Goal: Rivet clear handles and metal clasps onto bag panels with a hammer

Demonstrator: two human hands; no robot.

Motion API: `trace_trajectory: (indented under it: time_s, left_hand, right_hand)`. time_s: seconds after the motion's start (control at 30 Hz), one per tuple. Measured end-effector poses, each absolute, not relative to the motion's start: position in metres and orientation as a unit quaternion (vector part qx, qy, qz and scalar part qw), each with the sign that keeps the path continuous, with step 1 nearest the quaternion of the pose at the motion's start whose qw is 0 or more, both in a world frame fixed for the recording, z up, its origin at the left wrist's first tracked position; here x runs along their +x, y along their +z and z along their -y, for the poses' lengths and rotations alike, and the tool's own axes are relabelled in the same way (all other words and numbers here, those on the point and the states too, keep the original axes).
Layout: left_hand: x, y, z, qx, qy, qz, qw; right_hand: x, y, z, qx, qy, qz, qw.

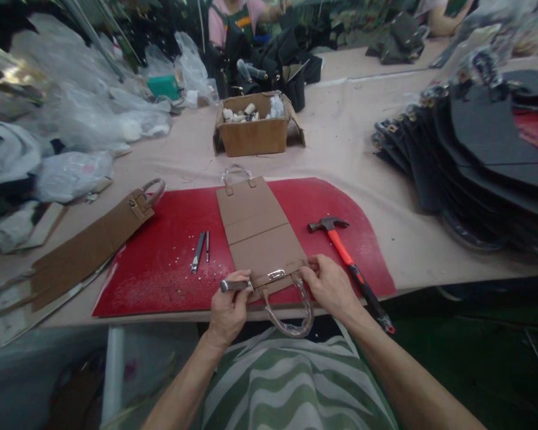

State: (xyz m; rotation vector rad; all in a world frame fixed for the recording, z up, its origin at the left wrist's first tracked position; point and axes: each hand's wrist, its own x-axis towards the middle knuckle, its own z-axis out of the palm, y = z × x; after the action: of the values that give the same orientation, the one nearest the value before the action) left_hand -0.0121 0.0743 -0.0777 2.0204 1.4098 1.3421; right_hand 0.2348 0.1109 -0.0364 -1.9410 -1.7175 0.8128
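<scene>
Glossy red board (341, 206) is lying beneath a flat tan leather panel (262, 221) with looped, plastic-wrapped handles. The left hand (228, 307) is pinching a short metal rod (235, 285); the right hand (332, 283) is pinching the panel's near edge.

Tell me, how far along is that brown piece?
Looks done: the brown panel carries a far handle, a near handle and a metal clasp. In hand: the left hand holds a metal cylinder beside the clasp; the right hand touches the panel's edge. Probably left: closing up, since it lies flat. Whether the clasp is secured, I can't tell.
</scene>
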Motion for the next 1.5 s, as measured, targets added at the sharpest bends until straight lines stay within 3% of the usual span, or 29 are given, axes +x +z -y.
trace_trajectory:
  time_s: [0.23, 0.43, 0.6, 0.8, 1.13, 1.5]
  left_hand:
    - [-0.019, -0.072, -0.073, 0.658, 0.477, -0.530, 0.243]
    - [-0.026, -0.079, -0.073, 0.488, 0.525, -0.565, 0.408]
    - [-0.017, -0.055, -0.087, 0.481, 0.558, -0.526, 0.425]
    - [0.027, -0.022, -0.113, 0.543, 0.528, -0.474, 0.449]
    - [0.033, -0.040, -0.130, 0.489, 0.527, -0.435, 0.542]
    - [0.028, -0.036, -0.123, 0.551, 0.498, -0.439, 0.506]
  right_hand:
    - [0.226, -0.034, -0.121, -0.612, 0.574, 0.420, 0.346]
    - [0.212, -0.036, -0.116, -0.569, 0.660, 0.324, 0.369]
    - [0.205, -0.045, -0.108, -0.485, 0.724, 0.295, 0.392]
    - [0.198, -0.045, -0.101, -0.479, 0.721, 0.303, 0.398]
    - [0.198, -0.053, -0.105, -0.413, 0.754, 0.288, 0.423]
    - [0.198, -0.056, -0.110, -0.414, 0.750, 0.307, 0.413]
